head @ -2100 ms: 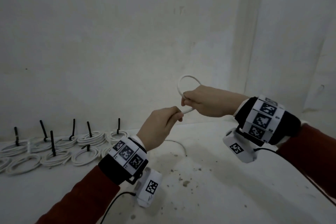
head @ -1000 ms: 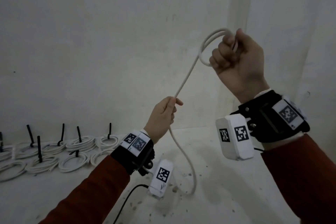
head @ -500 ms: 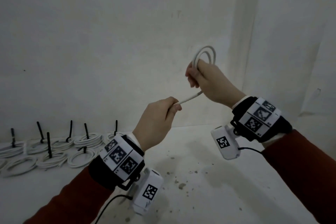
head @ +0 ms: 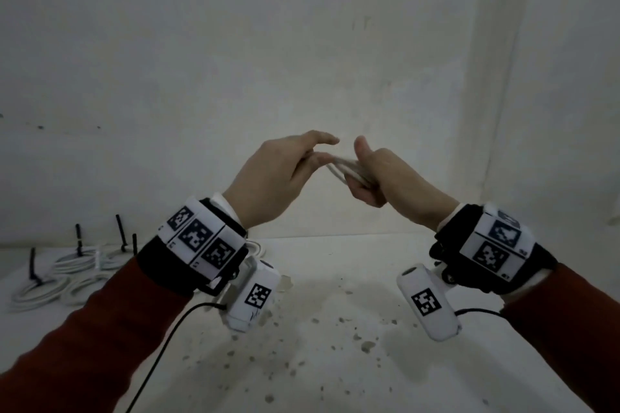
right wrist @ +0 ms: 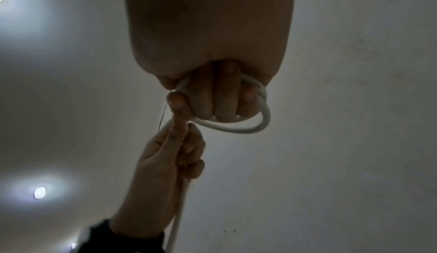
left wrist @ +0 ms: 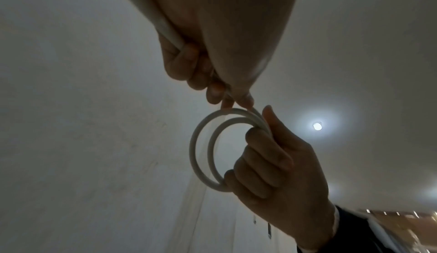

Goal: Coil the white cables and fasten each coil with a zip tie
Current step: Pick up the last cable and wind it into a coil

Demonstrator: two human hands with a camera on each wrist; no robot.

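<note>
A white cable [head: 344, 168] is wound into a small coil of two or three loops, held in the air between both hands. My right hand [head: 365, 176] grips one side of the coil [left wrist: 204, 146], its fingers curled through the loops [right wrist: 257, 124] and its thumb pointing up. My left hand [head: 318, 153] touches the coil's other side and pinches the free strand [left wrist: 169, 32], which runs through its curled fingers. In the right wrist view that strand [right wrist: 178, 206] hangs down past the left hand [right wrist: 170, 154]. No zip tie is visible in either hand.
Several finished white coils [head: 72, 266] with upright black zip ties [head: 79, 238] lie at the back left of the white table [head: 335, 372]. Dark specks of debris [head: 367, 345] dot the table. A white wall stands close behind, with a corner at the right.
My right hand has come down from shoulder height and turned the coil flat. My left hand has slid along the strand up to the coil, so the hands now meet.
</note>
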